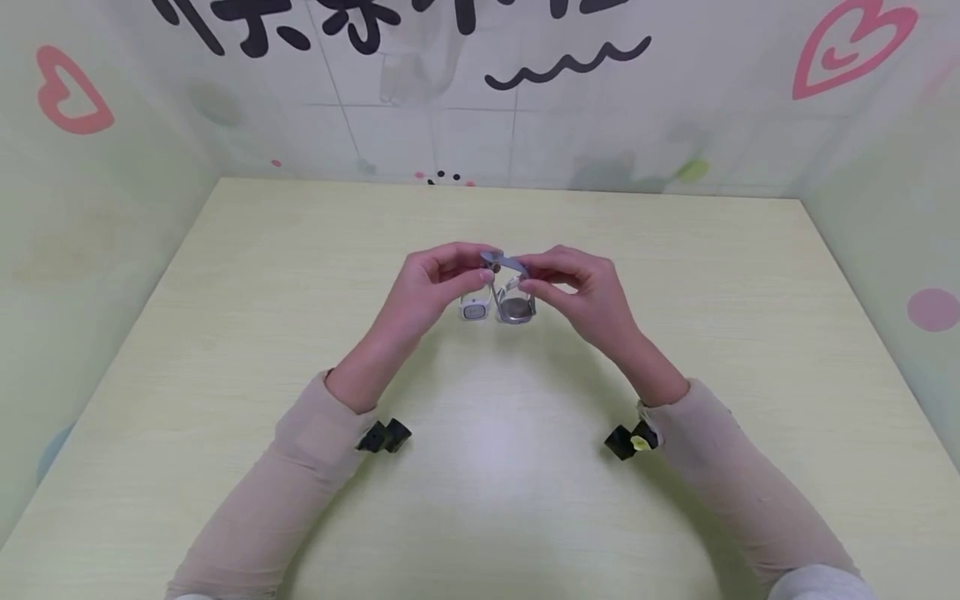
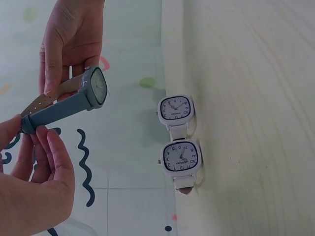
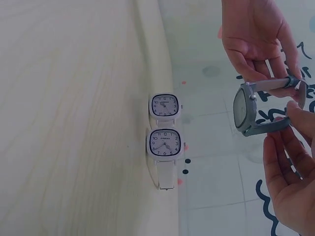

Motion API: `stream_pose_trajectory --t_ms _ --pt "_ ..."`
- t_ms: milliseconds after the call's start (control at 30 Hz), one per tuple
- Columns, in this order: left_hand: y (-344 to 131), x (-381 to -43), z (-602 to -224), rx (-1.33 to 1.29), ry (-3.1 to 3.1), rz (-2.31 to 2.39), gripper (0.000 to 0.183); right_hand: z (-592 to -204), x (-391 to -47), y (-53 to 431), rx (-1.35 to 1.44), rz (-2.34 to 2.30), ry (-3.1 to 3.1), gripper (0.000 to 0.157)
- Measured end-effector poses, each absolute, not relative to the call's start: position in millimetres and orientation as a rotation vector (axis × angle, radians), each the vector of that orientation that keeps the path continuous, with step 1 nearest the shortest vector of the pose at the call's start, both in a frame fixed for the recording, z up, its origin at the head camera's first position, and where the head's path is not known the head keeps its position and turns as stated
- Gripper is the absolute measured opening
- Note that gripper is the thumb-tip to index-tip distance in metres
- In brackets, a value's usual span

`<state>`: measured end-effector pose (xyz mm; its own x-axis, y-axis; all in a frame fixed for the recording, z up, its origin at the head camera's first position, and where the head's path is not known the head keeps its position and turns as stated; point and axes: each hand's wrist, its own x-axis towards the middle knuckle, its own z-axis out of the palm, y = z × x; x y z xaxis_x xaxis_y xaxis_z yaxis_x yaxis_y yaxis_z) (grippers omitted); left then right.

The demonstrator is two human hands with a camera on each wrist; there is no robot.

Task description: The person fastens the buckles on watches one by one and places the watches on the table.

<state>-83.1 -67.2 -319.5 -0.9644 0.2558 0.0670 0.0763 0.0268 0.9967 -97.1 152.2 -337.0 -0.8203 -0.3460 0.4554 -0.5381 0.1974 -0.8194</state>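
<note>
A grey-blue wristwatch (image 1: 516, 312) hangs by its strap between the two hands, raised above the table, its round case lowest. My left hand (image 1: 438, 279) pinches the strap at its upper left. On the other side, the fingers and thumb of my right hand (image 1: 581, 287) pinch the strap too. In the left wrist view, the strap of the grey-blue watch (image 2: 64, 109) forms a loop, and a holed brown inner side shows. Two white square watches, an upper one (image 2: 176, 109) and a lower one (image 2: 181, 158), lie in line beyond the hands' hold.
The pale wooden table (image 1: 487, 467) spreads around both arms. A printed wall panel (image 1: 420, 133) rises at its back edge, with further panels at left and right. Small black devices, one at the left cuff (image 1: 384, 435) and one at the right cuff (image 1: 632, 440), are worn on the wrists.
</note>
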Motion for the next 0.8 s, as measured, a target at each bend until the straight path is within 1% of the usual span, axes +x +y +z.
stream_pose_trajectory --t_ms 367,600,800 --pt "-61 -82 -321 0.387 2.233 2.045 0.025 -334 -94 152 0.819 1.623 -2.409 0.029" --pt "-56 -84 -323 0.415 2.287 2.024 0.024 -325 -89 147 0.817 1.594 -2.281 0.024" --pt "-52 -81 -321 0.418 2.331 1.987 0.024 -319 -85 144 0.871 1.510 -2.179 0.019"
